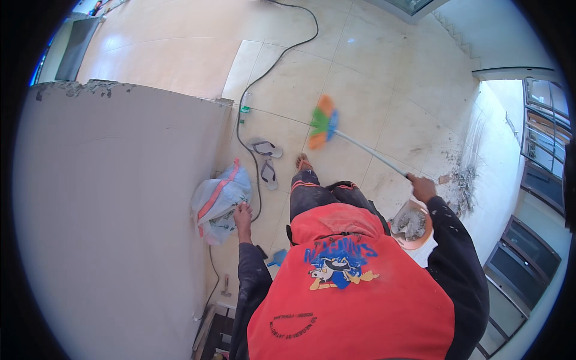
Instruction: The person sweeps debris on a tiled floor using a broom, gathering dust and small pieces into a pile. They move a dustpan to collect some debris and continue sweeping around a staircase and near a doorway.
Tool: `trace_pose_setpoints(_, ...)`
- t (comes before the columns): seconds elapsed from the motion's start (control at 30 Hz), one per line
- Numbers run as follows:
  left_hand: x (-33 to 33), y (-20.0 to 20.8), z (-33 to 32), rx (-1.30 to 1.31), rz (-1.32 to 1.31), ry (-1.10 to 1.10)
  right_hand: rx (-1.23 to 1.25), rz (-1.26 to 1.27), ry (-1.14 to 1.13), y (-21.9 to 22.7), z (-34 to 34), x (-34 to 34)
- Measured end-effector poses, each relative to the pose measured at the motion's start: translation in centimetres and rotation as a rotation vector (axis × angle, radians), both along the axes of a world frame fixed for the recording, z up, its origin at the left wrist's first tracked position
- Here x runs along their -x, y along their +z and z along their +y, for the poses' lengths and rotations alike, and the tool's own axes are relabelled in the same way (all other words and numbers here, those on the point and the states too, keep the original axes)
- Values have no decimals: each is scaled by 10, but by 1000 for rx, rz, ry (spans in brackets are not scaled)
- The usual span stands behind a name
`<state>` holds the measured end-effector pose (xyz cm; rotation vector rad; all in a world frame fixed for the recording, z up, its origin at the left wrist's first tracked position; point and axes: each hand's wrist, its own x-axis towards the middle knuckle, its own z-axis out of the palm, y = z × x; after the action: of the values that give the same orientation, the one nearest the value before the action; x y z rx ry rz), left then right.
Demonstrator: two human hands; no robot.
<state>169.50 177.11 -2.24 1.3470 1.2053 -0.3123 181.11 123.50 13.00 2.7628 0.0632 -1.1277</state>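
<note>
Red shirt fabric (pixel 354 306) with a blue-and-white cartoon print fills the nearest part of the view, its lower end cut off by the frame edge. Beyond it, a long-handled broom (pixel 372 152) with a pale, slim stick slants above the beige tiled floor (pixel 366 72), ahead of the person's sandalled foot (pixel 304 162). Its orange, green and blue bristle head (pixel 323 123) is blurred, so whether it touches the tiles is hard to tell. The right hand (pixel 422 188) is clenched around the stick, hiding its upper end. The left hand (pixel 242 217) overlaps a white plastic sack with a red stripe (pixel 219 198); whether it grasps the plastic, I cannot tell. Grey flip-flops (pixel 264 147) lie between sack and foot, beside a long black cable (pixel 317 29). Near the right forearm, an orange round tub (pixel 427 231) holds grey rubble, partly covered by the shirt and sleeve. Dark debris (pixel 465 183) lies farther right. A flat blue object (pixel 278 258) is mostly hidden behind the shirt.
</note>
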Motion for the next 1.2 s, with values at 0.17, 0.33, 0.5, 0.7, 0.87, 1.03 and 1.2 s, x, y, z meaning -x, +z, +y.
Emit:
trace_pose_setpoints(0.17, 4, -23, -39, 73, 128, -110, 293, 13, -130, 25, -89, 23)
trace_pose_setpoints(0.33, -21, -20, -72, 85, 149, -207, 110, -3, -200, 50, -129, 40)
trace_pose_setpoints(0.5, -53, -21, -79, 70, 153, -236, -202, -157, -291, 62, -90, 6)
trace_pose_setpoints(0.7, -142, 5, -93, 33, 43, -75, -351, -170, -86, -38, -7, -131)
trace_pose_setpoints(0.87, -203, 40, -134, 10, -79, -272, -479, -191, -12, -84, 31, -226)
trace_pose_setpoints(1.03, -215, 35, -154, -6, -8, -304, -341, -123, -37, -69, -44, -212)
trace_pose_setpoints(1.2, -190, 5, -149, 42, 135, -357, 2, 16, -275, -5, -163, -129)
